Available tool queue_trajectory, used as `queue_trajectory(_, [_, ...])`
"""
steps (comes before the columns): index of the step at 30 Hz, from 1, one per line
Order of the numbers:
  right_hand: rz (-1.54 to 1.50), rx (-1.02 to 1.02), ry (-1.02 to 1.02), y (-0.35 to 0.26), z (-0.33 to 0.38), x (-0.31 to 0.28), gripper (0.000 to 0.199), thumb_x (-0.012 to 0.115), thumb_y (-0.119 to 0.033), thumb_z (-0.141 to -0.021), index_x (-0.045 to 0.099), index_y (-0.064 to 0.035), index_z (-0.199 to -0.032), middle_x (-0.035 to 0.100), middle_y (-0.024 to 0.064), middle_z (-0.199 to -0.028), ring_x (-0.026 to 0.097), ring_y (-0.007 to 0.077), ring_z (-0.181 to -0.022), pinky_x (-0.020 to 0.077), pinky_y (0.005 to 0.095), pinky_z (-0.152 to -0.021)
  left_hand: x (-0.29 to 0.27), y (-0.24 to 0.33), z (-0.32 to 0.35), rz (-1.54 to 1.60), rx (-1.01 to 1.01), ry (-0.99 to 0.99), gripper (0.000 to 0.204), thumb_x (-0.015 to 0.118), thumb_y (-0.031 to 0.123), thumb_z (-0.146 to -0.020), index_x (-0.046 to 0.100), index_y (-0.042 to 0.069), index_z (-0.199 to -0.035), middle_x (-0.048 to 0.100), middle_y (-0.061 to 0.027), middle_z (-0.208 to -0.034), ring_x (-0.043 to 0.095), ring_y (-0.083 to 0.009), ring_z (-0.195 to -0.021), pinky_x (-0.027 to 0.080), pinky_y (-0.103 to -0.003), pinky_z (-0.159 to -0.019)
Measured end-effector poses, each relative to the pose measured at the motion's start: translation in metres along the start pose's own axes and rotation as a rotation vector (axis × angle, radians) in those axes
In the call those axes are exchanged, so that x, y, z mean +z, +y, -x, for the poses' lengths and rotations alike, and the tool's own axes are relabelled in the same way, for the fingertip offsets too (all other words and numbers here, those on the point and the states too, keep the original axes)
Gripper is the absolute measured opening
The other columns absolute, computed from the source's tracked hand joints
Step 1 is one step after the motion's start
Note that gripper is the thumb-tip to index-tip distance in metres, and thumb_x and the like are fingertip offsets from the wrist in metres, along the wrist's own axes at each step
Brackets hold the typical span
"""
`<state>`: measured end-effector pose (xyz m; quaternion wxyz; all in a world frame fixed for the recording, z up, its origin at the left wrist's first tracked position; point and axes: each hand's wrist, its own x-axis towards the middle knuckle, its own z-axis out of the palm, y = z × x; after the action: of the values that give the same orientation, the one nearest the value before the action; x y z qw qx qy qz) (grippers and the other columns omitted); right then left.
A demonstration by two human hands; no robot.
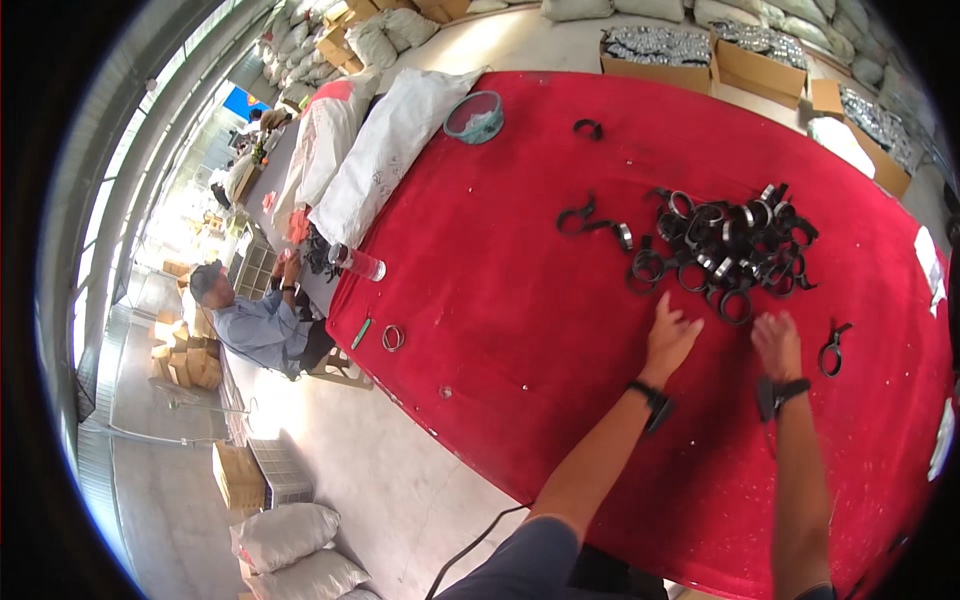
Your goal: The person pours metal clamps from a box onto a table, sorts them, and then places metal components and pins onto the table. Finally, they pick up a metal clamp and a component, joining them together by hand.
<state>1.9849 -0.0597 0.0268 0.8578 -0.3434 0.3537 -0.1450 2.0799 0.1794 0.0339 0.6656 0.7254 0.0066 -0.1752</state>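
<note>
Far left of frame I see a seated person [255, 325] at another table. Left of centre, a plastic bottle [358, 262] lies on the red table [500, 300]. My left hand [672, 335] lies flat at lower centre, fingers spread, holding nothing. Just above it is the pile of black ring clamps [725, 245]. My right hand [777, 342] lies palm down, empty, beside a lone clamp [832, 350] at right.

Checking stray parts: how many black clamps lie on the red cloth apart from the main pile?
3: one clamp near the far edge, one pair left of the pile, one right of the right hand. Others may be hidden.
</note>
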Motion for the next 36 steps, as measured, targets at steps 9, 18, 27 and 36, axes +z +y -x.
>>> queue_trajectory(9, [0.053,0.185,0.211,0.039,0.303,-0.138,0.033,0.065,-0.004,-0.095,0.057,-0.0014,-0.128,0.071,0.0164,-0.11,0.073,0.0258,-0.09,0.0624,0.0403,-0.079,-0.036,-0.033,0.285,-0.55,0.088,-0.374,0.041,0.077,0.023,-0.088,0.065,0.004,-0.123,0.073,-0.0171,-0.106,0.073,-0.0305,-0.09,0.058,-0.038,-0.081])
queue_trajectory(18, [-0.234,0.044,0.549,0.08,0.59,-0.376,0.039,0.063,-0.008,-0.092,0.052,-0.0008,-0.129,0.067,0.0185,-0.11,0.07,0.0277,-0.088,0.0611,0.0424,-0.078,0.063,-0.036,0.466,-1.023,0.539,-0.959,0.081,0.079,0.028,-0.083,0.042,0.008,-0.152,0.039,-0.0282,-0.155,0.043,-0.0461,-0.139,0.039,-0.05,-0.115])
queue_trajectory(27, [-0.37,0.213,0.816,0.21,0.804,-0.531,0.028,0.066,-0.009,-0.087,0.058,-0.0037,-0.114,0.067,0.0174,-0.098,0.068,0.0286,-0.078,0.0591,0.039,-0.063,0.079,-0.085,0.504,-1.405,0.477,-0.942,0.123,0.092,0.04,-0.063,0.025,0.016,-0.163,0.01,-0.0317,-0.166,0.011,-0.0496,-0.155,0.023,-0.061,-0.122])
queue_trajectory(36, [-0.173,0.335,0.928,0.225,0.861,-0.54,0.011,0.064,-0.008,-0.088,0.061,-0.0018,-0.096,0.065,0.0127,-0.082,0.068,0.0247,-0.069,0.0543,0.0344,-0.052,0.07,-0.09,0.484,-1.375,0.521,-0.883,0.111,0.089,0.037,-0.068,0.032,0.014,-0.159,0.024,-0.0308,-0.162,0.025,-0.0482,-0.15,0.031,-0.06,-0.118])
